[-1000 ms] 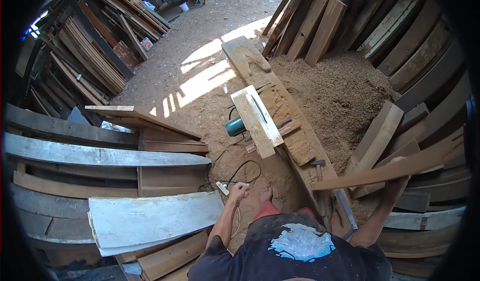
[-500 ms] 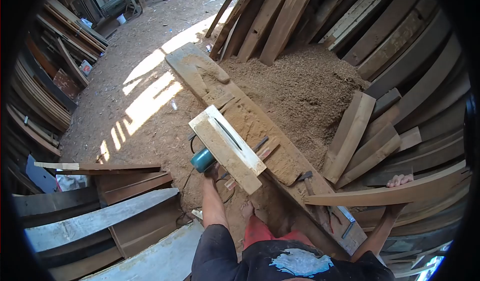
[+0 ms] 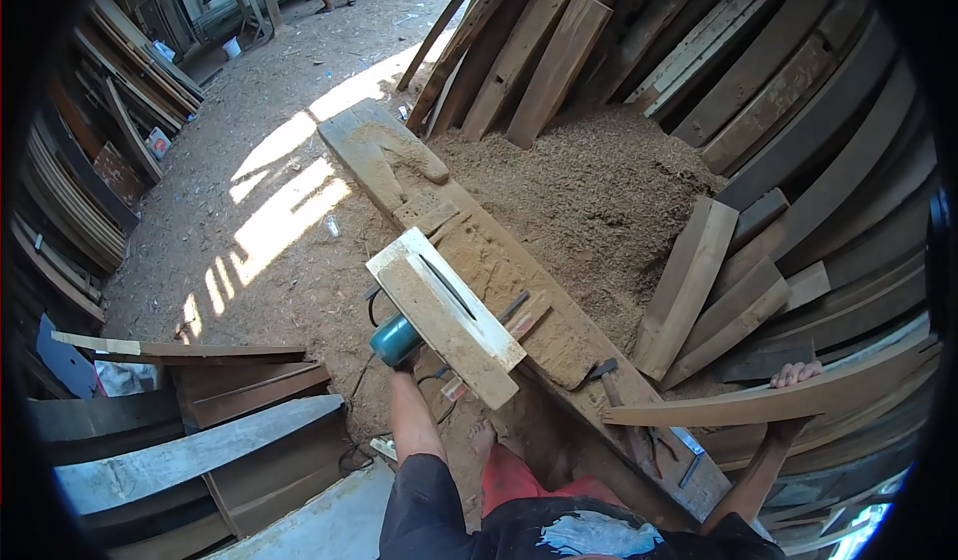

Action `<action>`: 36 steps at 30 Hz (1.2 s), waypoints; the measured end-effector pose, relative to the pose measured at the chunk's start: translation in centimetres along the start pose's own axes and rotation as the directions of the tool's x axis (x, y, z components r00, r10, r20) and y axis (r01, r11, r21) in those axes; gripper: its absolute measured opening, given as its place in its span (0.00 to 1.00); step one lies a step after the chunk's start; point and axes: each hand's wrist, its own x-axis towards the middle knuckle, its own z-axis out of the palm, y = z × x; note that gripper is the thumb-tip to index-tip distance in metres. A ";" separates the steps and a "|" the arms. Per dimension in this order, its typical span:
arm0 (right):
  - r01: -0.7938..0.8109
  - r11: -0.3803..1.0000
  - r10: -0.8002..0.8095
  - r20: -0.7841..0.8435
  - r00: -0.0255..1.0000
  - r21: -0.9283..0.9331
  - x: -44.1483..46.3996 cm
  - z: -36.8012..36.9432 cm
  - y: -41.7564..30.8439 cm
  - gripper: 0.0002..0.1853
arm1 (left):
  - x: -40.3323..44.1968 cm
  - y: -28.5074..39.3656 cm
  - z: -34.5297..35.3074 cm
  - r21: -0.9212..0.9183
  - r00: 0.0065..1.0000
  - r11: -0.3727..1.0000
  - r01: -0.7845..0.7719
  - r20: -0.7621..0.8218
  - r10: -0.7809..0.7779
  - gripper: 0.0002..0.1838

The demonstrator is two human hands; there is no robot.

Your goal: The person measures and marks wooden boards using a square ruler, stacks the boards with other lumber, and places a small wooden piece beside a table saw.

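Right hand (image 3: 795,373): you grip plank (image 3: 699,413);
Left hand (image 3: 404,364): near motor (image 3: 396,337); grip I cannot tell;
Saw (image 3: 427,312): plank not yet on it

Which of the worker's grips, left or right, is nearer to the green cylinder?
Left. The left grip, mostly hidden, is by the near end of the green cylinder; the right grip holds a long plank far to the right.

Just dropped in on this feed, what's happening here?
A person's right hand grips a long brown wooden board, one end over the sawdust-strewn wooden bench. The left hand is at the green cylindrical motor beside a pale, slotted rectangular plate; its grip is hidden. The board is apart from the plate.
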 end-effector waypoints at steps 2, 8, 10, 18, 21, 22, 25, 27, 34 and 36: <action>0.000 1.000 0.000 -0.008 1.000 0.000 -0.2 0.1 0.0 0.14 | -0.6 0.3 0.3 -0.011 1.000 1.000 0.001 0.006 -0.001 0.11; -0.056 0.992 0.059 -0.025 0.998 0.113 -0.5 0.0 0.0 0.20 | -6.0 -4.7 -1.4 0.131 0.995 0.991 -0.017 -0.097 0.030 0.09; -0.050 0.986 0.057 -0.037 0.998 0.160 -0.5 0.0 0.4 0.21 | -8.1 -9.7 -5.1 0.224 0.978 0.975 0.007 -0.204 0.040 0.12; 0.047 0.996 -0.059 -0.161 0.985 -0.076 -1.9 -6.8 7.6 0.33 | -32.6 -19.1 -1.4 0.775 0.975 0.592 0.221 -0.186 -0.120 0.13; 0.030 0.999 -0.033 -0.117 0.993 -0.026 -1.2 -3.8 7.4 0.32 | -38.1 -16.2 7.5 0.879 0.991 0.461 -0.120 0.082 0.102 0.17; 0.021 1.000 -0.021 -0.103 0.994 -0.004 -1.1 -3.2 7.0 0.32 | -38.5 -15.8 10.2 0.859 0.981 0.476 -0.187 0.139 0.135 0.20; -0.039 0.987 0.048 -0.051 0.998 0.154 -0.7 -1.4 5.2 0.32 | -39.0 -12.3 20.2 0.708 0.818 0.417 -0.570 0.443 0.367 0.26; -0.175 0.904 0.188 0.005 0.982 0.389 -1.1 0.6 4.3 0.29 | -41.7 -7.3 28.1 0.549 0.652 0.354 -0.757 0.600 0.464 0.35; -0.562 0.626 0.424 0.369 0.827 0.540 -7.6 5.3 3.4 0.29 | -48.9 1.9 42.7 0.451 0.470 0.132 -0.883 0.840 0.271 0.50; -0.654 0.604 0.450 0.483 0.751 0.455 -10.2 5.6 2.3 0.30 | -49.5 2.4 43.9 0.502 0.529 0.183 -0.846 0.834 0.159 0.50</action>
